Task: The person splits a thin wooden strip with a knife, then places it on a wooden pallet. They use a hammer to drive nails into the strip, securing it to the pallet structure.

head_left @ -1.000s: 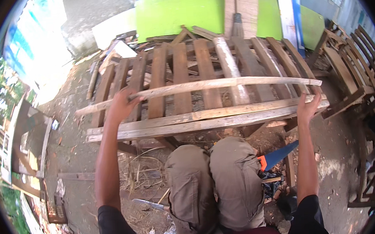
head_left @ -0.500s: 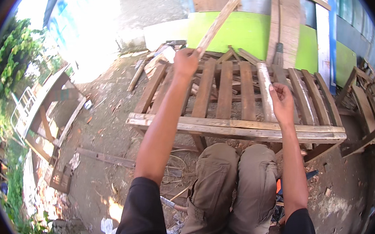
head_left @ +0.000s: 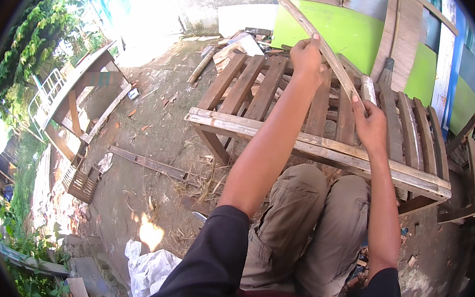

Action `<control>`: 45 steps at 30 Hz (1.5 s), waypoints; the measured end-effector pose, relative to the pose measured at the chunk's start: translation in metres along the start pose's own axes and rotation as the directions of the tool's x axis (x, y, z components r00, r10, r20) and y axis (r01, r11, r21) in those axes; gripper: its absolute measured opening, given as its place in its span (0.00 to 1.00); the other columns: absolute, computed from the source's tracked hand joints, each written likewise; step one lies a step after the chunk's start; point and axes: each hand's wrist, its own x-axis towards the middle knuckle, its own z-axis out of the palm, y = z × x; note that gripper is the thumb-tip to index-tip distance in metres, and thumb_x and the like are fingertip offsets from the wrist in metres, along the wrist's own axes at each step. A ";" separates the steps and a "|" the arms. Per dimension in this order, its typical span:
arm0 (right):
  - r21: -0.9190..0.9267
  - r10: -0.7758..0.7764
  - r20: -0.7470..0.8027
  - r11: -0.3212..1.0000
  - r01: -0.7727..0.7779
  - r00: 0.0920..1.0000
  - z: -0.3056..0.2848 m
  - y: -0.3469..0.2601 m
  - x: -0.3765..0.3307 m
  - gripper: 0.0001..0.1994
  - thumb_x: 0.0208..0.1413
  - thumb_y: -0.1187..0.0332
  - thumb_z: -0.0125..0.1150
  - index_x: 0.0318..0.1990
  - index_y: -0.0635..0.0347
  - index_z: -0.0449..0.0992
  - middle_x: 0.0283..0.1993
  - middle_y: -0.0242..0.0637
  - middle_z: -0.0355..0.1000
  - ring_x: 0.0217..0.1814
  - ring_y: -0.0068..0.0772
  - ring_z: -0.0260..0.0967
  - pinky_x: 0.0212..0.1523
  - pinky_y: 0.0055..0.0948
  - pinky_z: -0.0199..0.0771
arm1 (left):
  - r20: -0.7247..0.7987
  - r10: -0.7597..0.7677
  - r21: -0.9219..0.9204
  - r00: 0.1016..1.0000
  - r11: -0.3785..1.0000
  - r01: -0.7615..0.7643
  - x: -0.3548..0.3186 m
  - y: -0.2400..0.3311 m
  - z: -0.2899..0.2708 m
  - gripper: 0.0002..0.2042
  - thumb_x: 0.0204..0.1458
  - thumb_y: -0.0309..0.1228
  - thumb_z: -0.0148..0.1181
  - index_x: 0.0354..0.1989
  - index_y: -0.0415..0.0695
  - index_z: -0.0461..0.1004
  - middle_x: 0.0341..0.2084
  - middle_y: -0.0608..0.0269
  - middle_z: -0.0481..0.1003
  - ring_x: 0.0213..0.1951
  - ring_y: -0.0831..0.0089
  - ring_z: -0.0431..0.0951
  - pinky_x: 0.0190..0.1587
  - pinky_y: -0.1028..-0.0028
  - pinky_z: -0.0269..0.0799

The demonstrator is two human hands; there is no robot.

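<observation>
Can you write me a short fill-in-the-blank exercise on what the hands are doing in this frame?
1. Both hands grip one long wooden ____, raised on a slant.
2. The left hand holds it ____ up than the right hand.
3. Under the hands lies a slatted wooden ____.
4. The panel behind is bright ____.

Missing words: slat; higher; pallet; green

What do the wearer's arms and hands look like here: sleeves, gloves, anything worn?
Both hands, left hand and right hand, are bare, with no gloves, watch or rings visible. The forearms are bare too; dark, black-looking sleeves end around the elbows.
</observation>
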 end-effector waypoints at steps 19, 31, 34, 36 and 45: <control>-0.355 0.078 0.400 0.932 0.076 0.913 -0.179 0.309 0.020 0.22 0.65 0.61 0.63 0.20 0.66 0.71 0.20 0.33 0.65 0.25 0.28 0.63 0.33 0.35 0.65 | -0.409 0.540 0.883 0.736 0.028 0.469 -0.024 0.091 -0.501 0.30 0.62 0.50 0.57 0.52 0.27 0.74 0.43 0.36 0.80 0.47 0.40 0.80 0.48 0.50 0.77; -0.373 -0.015 0.227 0.922 0.101 0.974 -0.188 0.266 0.002 0.14 0.66 0.65 0.58 0.51 0.68 0.76 0.52 0.54 0.74 0.57 0.54 0.72 0.60 0.40 0.68 | -0.194 0.464 0.962 0.864 -0.080 0.259 0.099 0.062 -0.456 0.32 0.62 0.51 0.56 0.62 0.34 0.71 0.64 0.35 0.67 0.66 0.45 0.68 0.67 0.56 0.64; -0.427 -0.127 0.306 0.868 0.255 0.944 -0.142 0.231 -0.008 0.23 0.65 0.57 0.60 0.60 0.65 0.72 0.61 0.53 0.70 0.64 0.56 0.66 0.67 0.46 0.61 | -0.148 0.353 0.882 0.924 -0.375 0.285 0.108 0.052 -0.466 0.30 0.62 0.53 0.52 0.56 0.35 0.76 0.61 0.42 0.71 0.64 0.47 0.70 0.67 0.57 0.64; -0.442 -0.080 0.277 0.874 0.200 0.958 -0.133 0.213 -0.021 0.22 0.64 0.58 0.61 0.58 0.65 0.73 0.60 0.53 0.71 0.65 0.56 0.66 0.67 0.46 0.61 | -0.126 0.322 0.873 0.938 -0.413 0.259 0.106 0.043 -0.445 0.29 0.62 0.53 0.52 0.51 0.35 0.78 0.58 0.43 0.73 0.61 0.47 0.72 0.64 0.57 0.66; -0.337 0.037 0.236 0.940 0.045 0.971 -0.154 0.215 -0.042 0.16 0.60 0.65 0.67 0.51 0.66 0.79 0.54 0.48 0.74 0.59 0.48 0.72 0.61 0.37 0.69 | -0.066 0.253 0.933 0.965 -0.326 0.150 0.071 0.055 -0.452 0.27 0.62 0.51 0.56 0.48 0.32 0.76 0.50 0.38 0.75 0.55 0.44 0.75 0.58 0.56 0.69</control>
